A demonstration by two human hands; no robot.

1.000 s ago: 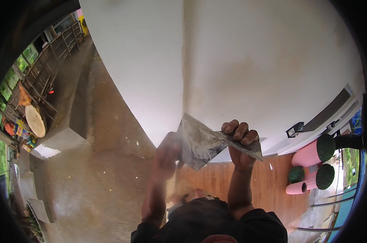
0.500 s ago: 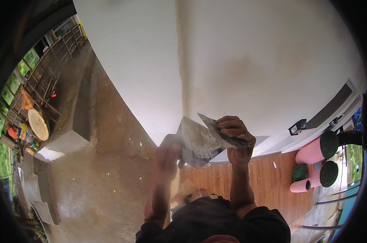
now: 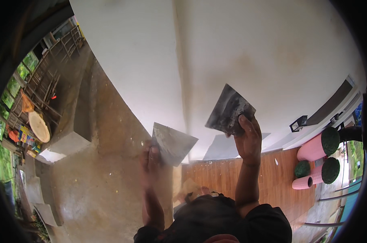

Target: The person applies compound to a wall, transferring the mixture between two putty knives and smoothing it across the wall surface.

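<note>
My left hand (image 3: 151, 160) is closed on a broad putty knife (image 3: 173, 144) with a pale, smeared blade; its handle is hidden in the somewhat blurred fingers. Higher and to the right, my right hand (image 3: 249, 139) grips a second flat putty knife (image 3: 231, 110), with the thumb on the near face. Dark streaks and light residue cover that blade. The two blades are apart, both in front of a white wall (image 3: 240, 44). A vertical corner line with a brownish stain runs down the wall between them.
Brown concrete floor (image 3: 106, 190) lies to the left, wood-plank flooring (image 3: 216, 174) to the right. Pink planters (image 3: 309, 152) with green round plants stand at the right. A low concrete ledge (image 3: 66, 146) and a stick fence (image 3: 50, 77) are at the left. A black lamp (image 3: 298, 124) juts from the wall.
The two putty knives were close together and have separated. My right hand has moved up and right, turning its blade face toward me; my left has moved slightly left and down.
</note>
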